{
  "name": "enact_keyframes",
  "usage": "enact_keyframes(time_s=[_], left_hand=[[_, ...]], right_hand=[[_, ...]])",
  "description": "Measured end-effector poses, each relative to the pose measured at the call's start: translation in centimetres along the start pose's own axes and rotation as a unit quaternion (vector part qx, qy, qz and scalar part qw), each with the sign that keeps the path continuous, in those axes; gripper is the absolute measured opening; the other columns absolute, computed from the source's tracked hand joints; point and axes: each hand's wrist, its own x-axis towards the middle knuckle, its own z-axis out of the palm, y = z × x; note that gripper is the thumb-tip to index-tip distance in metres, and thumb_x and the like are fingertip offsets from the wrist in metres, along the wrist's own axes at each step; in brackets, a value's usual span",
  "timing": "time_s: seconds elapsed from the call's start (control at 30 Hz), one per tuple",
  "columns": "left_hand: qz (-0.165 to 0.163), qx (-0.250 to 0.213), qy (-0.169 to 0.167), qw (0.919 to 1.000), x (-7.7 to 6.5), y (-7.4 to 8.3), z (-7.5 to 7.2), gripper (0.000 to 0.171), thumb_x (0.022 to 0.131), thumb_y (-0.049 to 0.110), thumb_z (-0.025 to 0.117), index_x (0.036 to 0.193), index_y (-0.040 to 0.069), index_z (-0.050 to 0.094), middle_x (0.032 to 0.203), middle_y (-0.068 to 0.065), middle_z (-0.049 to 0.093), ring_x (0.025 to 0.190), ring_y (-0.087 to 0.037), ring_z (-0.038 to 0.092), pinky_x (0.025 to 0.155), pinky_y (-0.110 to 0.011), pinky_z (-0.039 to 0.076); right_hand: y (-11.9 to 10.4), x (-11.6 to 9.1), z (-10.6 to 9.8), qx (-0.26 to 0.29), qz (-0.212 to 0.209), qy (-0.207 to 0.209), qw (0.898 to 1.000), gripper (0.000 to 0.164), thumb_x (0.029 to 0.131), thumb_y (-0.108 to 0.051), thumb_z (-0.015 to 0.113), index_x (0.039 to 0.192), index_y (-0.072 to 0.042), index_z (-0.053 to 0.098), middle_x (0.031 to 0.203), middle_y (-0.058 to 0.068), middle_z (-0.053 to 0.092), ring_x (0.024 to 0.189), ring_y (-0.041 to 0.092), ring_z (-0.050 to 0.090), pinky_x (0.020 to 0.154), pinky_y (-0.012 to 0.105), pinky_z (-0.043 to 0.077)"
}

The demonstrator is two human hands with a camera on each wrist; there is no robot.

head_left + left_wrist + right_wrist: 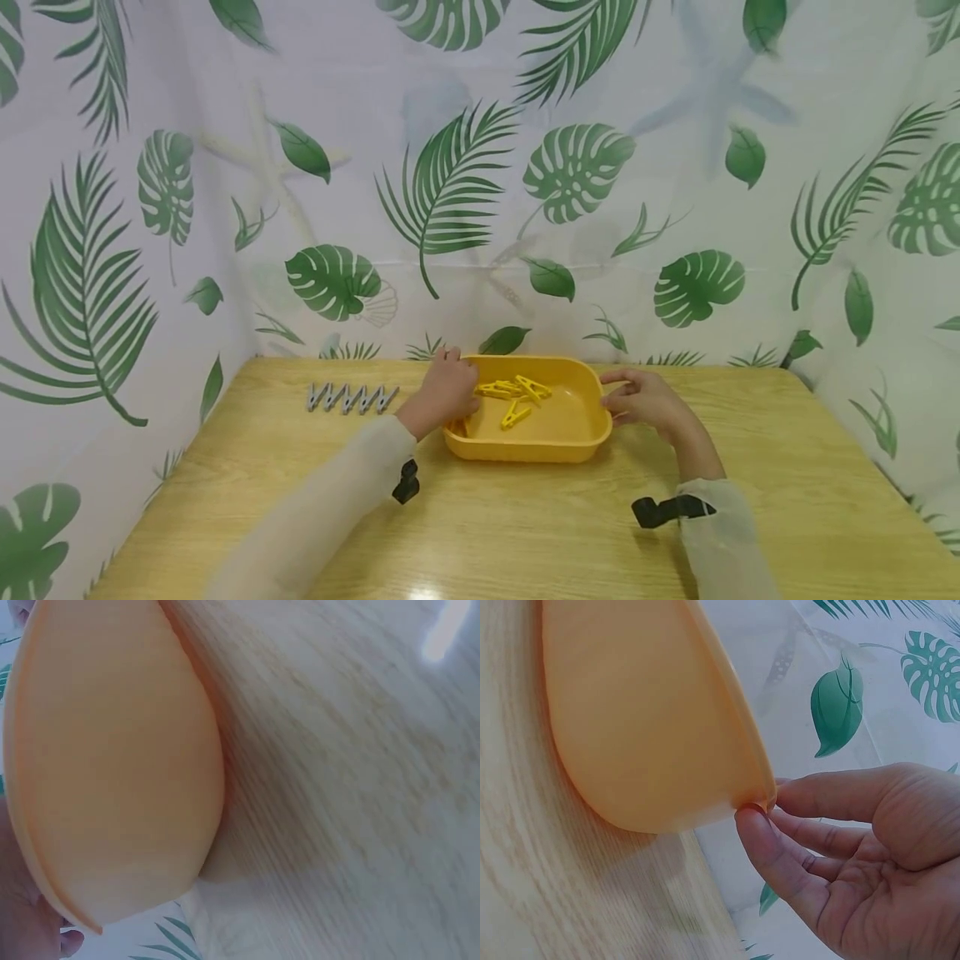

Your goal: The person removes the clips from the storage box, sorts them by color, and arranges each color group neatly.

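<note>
A yellow plastic basin (528,451) stands on the table, with several yellow clothespins (514,414) lying loosely inside. At its left end my left hand (450,387) grips the rim; only part of this hand (26,907) shows at the edge of the left wrist view. On the opposite end, my right hand (643,402) holds the rim. The right wrist view shows the thumb and a finger of that hand (870,862) pinching the basin's edge (739,697). Several grey clothespins (347,400) lie in a zigzag row to the left of the basin.
The wooden table (525,533) meets a white cloth backdrop (480,308) with green leaf prints at the back and both sides. Black straps with small cameras (660,510) sit on both wrists.
</note>
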Motion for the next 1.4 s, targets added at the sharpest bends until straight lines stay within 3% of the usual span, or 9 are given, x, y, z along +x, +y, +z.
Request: enact_keyframes(time_s=[0.13, 0.37, 0.63, 0.83, 1.0, 1.23, 1.4], left_hand=[[0.005, -0.007, 0.001, 1.0, 0.1, 0.3, 0.5, 0.02, 0.093, 0.031, 0.067, 0.083, 0.014, 0.066, 0.086, -0.002, 0.071, 0.106, -0.027, 0.055, 0.106, -0.049, 0.036], [0.015, -0.047, 0.015, 0.9987, 0.0, 0.6, 0.6, 0.014, 0.089, 0.027, 0.07, 0.095, 0.014, 0.071, 0.092, -0.001, 0.073, 0.105, -0.028, 0.056, 0.11, -0.055, 0.032], [0.002, -0.011, 0.002, 0.9999, 0.3, 0.8, 0.5, 0.031, 0.091, 0.038, 0.068, 0.069, 0.017, 0.059, 0.081, 0.0, 0.064, 0.109, -0.028, 0.053, 0.112, -0.052, 0.03], [0.006, -0.062, -0.001, 0.9981, 0.4, 0.8, 0.9, 0.027, 0.091, 0.032, 0.07, 0.071, 0.016, 0.059, 0.068, 0.003, 0.055, 0.098, -0.025, 0.052, 0.107, -0.053, 0.031], [0.024, -0.115, 0.019, 0.9929, 0.1, 0.9, 0.7, 0.017, 0.089, 0.03, 0.073, 0.084, 0.014, 0.068, 0.072, 0.005, 0.059, 0.091, -0.022, 0.046, 0.096, -0.048, 0.029], [0.06, -0.101, 0.076, 0.9901, -0.8, 0.9, 0.5, 0.015, 0.088, 0.032, 0.073, 0.093, 0.018, 0.069, 0.087, 0.006, 0.067, 0.087, -0.019, 0.042, 0.084, -0.042, 0.023], [0.085, -0.102, 0.141, 0.9811, -1.7, 0.6, -0.4, 0.011, 0.086, 0.026, 0.074, 0.089, 0.018, 0.067, 0.084, 0.004, 0.067, 0.08, -0.019, 0.041, 0.081, -0.041, 0.021]], right_hand=[[0.1, 0.0, 0.1, 0.0, 0.002, 0.002, 1.0, 0.052, 0.097, -0.006, 0.064, 0.143, 0.01, 0.045, 0.116, 0.029, 0.068, 0.088, 0.018, 0.07, 0.085, 0.043, 0.06], [-0.1, -0.2, 0.0, 0.001, -0.003, 0.004, 1.0, 0.051, 0.097, -0.005, 0.063, 0.142, 0.011, 0.045, 0.117, 0.03, 0.067, 0.089, 0.019, 0.071, 0.087, 0.045, 0.06], [0.0, -0.1, -0.2, -0.002, -0.006, 0.006, 1.0, 0.051, 0.097, -0.005, 0.064, 0.142, 0.011, 0.045, 0.115, 0.029, 0.068, 0.087, 0.018, 0.071, 0.084, 0.043, 0.06], [0.0, -0.1, 0.0, -0.006, 0.001, 0.005, 1.0, 0.052, 0.097, -0.007, 0.065, 0.143, 0.009, 0.046, 0.119, 0.031, 0.066, 0.089, 0.02, 0.071, 0.085, 0.043, 0.06], [0.0, -0.1, 0.1, -0.003, -0.002, 0.005, 1.0, 0.052, 0.097, -0.006, 0.064, 0.143, 0.01, 0.045, 0.118, 0.03, 0.067, 0.089, 0.019, 0.071, 0.085, 0.044, 0.06], [0.1, -0.1, 0.2, 0.002, -0.001, -0.002, 1.0, 0.052, 0.097, -0.006, 0.064, 0.142, 0.011, 0.044, 0.115, 0.029, 0.069, 0.088, 0.018, 0.071, 0.084, 0.042, 0.061], [0.0, -0.1, 0.1, -0.004, -0.002, 0.001, 1.0, 0.052, 0.097, -0.006, 0.064, 0.143, 0.01, 0.045, 0.118, 0.031, 0.067, 0.089, 0.019, 0.071, 0.085, 0.043, 0.06]])
